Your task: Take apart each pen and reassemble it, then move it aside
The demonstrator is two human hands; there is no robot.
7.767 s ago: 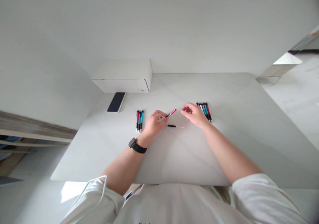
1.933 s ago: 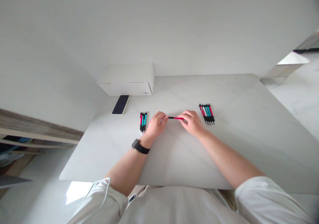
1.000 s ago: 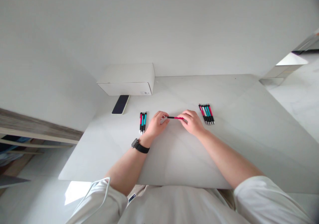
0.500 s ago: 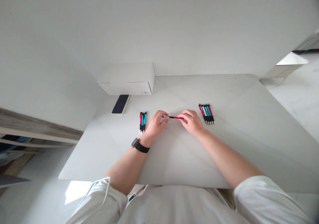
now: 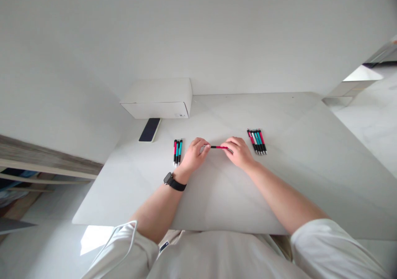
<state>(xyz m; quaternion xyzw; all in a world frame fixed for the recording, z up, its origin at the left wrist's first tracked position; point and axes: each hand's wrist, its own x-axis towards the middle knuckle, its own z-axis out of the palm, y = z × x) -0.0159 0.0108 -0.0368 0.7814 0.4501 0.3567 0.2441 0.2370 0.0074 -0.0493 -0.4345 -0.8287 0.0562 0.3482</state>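
Between my two hands a red and black pen [image 5: 218, 147] is held level, sideways to me. The fingers of my left hand [image 5: 195, 153] close on its black tip end, covering the tip. At the red end, my right hand [image 5: 238, 151] pinches it between thumb and fingers. Just left of my left hand, three pens [image 5: 177, 151] in red and teal with black grips lie side by side. A row of several pens [image 5: 257, 141], red, teal and white, lies to the right of my right hand.
A white box [image 5: 158, 99] stands at the back left of the pale table [image 5: 223, 200], against the wall. In front of it lies a dark-screened phone [image 5: 150, 129]. My left wrist carries a black watch [image 5: 174, 181].
My left thumb and fingers have closed further over the pen's tip end, so less of the tip shows. The other pens, box and phone stay put.
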